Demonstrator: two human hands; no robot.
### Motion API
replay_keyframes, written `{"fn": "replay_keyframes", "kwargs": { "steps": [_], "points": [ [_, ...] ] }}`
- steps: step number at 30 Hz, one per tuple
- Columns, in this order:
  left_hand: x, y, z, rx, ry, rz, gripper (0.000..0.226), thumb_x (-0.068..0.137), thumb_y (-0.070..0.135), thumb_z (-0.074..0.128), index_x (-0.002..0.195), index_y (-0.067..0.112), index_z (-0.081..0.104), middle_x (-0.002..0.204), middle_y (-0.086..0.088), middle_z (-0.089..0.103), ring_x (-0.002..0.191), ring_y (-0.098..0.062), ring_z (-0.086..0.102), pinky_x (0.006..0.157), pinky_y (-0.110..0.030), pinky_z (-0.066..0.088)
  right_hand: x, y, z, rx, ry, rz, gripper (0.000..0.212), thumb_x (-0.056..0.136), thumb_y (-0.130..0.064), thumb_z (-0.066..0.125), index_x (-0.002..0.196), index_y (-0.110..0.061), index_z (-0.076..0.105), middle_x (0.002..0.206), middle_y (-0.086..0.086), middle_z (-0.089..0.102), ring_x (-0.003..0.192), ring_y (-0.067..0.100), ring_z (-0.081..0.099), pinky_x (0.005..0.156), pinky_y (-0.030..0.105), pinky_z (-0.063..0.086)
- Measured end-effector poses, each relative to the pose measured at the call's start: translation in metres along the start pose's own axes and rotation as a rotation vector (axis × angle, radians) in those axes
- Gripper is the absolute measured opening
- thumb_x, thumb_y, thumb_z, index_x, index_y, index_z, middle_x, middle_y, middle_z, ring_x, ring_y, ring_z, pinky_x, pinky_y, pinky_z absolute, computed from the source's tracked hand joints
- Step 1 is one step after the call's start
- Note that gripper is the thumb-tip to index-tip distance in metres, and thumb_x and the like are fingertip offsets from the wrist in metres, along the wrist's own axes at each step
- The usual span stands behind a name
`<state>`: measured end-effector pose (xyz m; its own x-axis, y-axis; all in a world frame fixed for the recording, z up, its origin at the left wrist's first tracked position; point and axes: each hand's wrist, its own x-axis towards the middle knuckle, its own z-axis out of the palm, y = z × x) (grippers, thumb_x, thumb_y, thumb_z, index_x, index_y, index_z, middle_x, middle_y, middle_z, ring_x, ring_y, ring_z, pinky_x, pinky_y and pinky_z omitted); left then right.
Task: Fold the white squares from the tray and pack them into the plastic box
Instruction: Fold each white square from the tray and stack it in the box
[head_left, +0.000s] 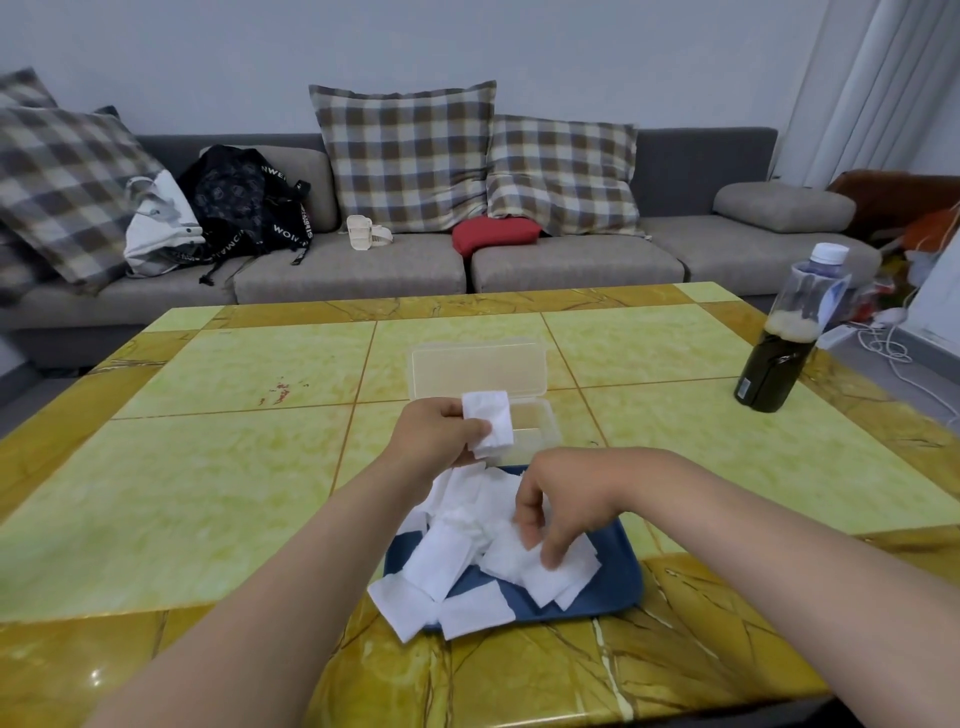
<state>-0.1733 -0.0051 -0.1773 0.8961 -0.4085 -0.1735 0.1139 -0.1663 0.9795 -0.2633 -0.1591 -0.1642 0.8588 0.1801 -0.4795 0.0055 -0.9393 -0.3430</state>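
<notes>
My left hand (436, 434) pinches a folded white square (490, 422) and holds it above the near left corner of the clear plastic box (540, 423), whose lid (478, 370) stands open behind it. A blue tray (618, 582) just in front of the box holds several loose white squares (441, 564), some hanging over its left edge. My right hand (558, 512) reaches down into the tray, and its curled fingertips pinch a white square (550, 574) at the right side of the pile.
A dark bottle (784, 353) with a white cap stands at the table's right side. The yellow-green tiled table (208, 467) stretches left and right of the tray. Behind it is a grey sofa (571, 260) with plaid pillows and a black backpack.
</notes>
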Motion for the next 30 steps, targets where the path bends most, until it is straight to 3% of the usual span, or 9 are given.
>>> {"fn": "replay_keyframes", "kwargs": {
  "steps": [2, 6, 9, 14, 19, 22, 30],
  "points": [
    [0.000, 0.000, 0.000, 0.007, 0.003, 0.008, 0.024, 0.089, -0.005, 0.065, 0.112, -0.004, 0.070, 0.104, -0.019, 0.073, 0.079, -0.022, 0.072, 0.054, -0.018, 0.056, -0.003, 0.000, -0.003, 0.009, 0.037, 0.015, 0.017, 0.075, -0.029, 0.086, 0.083, -0.031, 0.071, 0.087, -0.014, 0.067, 0.070, 0.002, 0.058, 0.054, 0.010, 0.044],
    [0.002, -0.001, -0.001, 0.005, 0.008, 0.006, 0.021, 0.089, -0.003, 0.065, 0.109, -0.004, 0.070, 0.104, -0.020, 0.074, 0.082, -0.025, 0.073, 0.058, -0.021, 0.059, -0.009, 0.011, -0.019, 0.226, 0.236, 0.045, 0.015, 0.076, -0.029, 0.086, 0.083, -0.026, 0.074, 0.080, -0.020, 0.067, 0.067, -0.001, 0.059, 0.058, 0.019, 0.049],
    [0.001, -0.001, -0.001, -0.018, 0.007, -0.011, 0.016, 0.090, -0.002, 0.064, 0.104, -0.004, 0.071, 0.102, -0.020, 0.074, 0.082, -0.026, 0.074, 0.059, -0.022, 0.060, -0.010, 0.022, -0.026, 0.499, 0.399, 0.054, 0.012, 0.081, -0.015, 0.083, 0.085, -0.015, 0.071, 0.067, -0.010, 0.067, 0.048, 0.005, 0.057, 0.048, 0.017, 0.044],
    [0.002, -0.002, -0.001, -0.034, 0.022, -0.025, 0.013, 0.090, -0.001, 0.064, 0.100, -0.004, 0.071, 0.102, -0.021, 0.074, 0.091, -0.031, 0.074, 0.061, -0.024, 0.061, -0.007, 0.029, -0.026, 0.733, 0.425, 0.114, 0.018, 0.090, -0.014, 0.073, 0.107, -0.019, 0.074, 0.077, 0.001, 0.066, 0.053, 0.010, 0.049, 0.049, 0.022, 0.033],
    [0.005, -0.002, 0.002, -0.100, -0.008, -0.057, 0.012, 0.094, 0.007, 0.063, 0.098, -0.001, 0.072, 0.104, -0.021, 0.074, 0.095, -0.036, 0.074, 0.075, -0.038, 0.064, -0.004, 0.027, -0.030, 0.977, 0.512, 0.132, 0.016, 0.091, -0.014, 0.072, 0.106, -0.013, 0.074, 0.070, -0.002, 0.068, 0.055, 0.011, 0.053, 0.047, 0.024, 0.031],
    [0.006, -0.003, 0.004, -0.111, -0.031, -0.066, 0.014, 0.095, 0.008, 0.063, 0.101, -0.001, 0.072, 0.103, -0.020, 0.075, 0.092, -0.035, 0.075, 0.079, -0.040, 0.063, -0.004, 0.024, -0.033, 1.101, 0.543, 0.113, 0.019, 0.090, -0.015, 0.074, 0.108, -0.011, 0.073, 0.080, 0.003, 0.070, 0.054, 0.012, 0.054, 0.044, 0.022, 0.029],
    [0.001, 0.004, 0.005, -0.238, -0.186, -0.101, 0.027, 0.102, 0.013, 0.053, 0.115, -0.004, 0.067, 0.105, -0.019, 0.076, 0.093, -0.030, 0.076, 0.074, -0.034, 0.064, 0.004, 0.015, -0.032, 1.037, 0.726, 0.187, 0.019, 0.085, -0.019, 0.078, 0.101, -0.008, 0.074, 0.089, 0.006, 0.071, 0.046, 0.014, 0.054, 0.039, 0.022, 0.025]
  ]
}}
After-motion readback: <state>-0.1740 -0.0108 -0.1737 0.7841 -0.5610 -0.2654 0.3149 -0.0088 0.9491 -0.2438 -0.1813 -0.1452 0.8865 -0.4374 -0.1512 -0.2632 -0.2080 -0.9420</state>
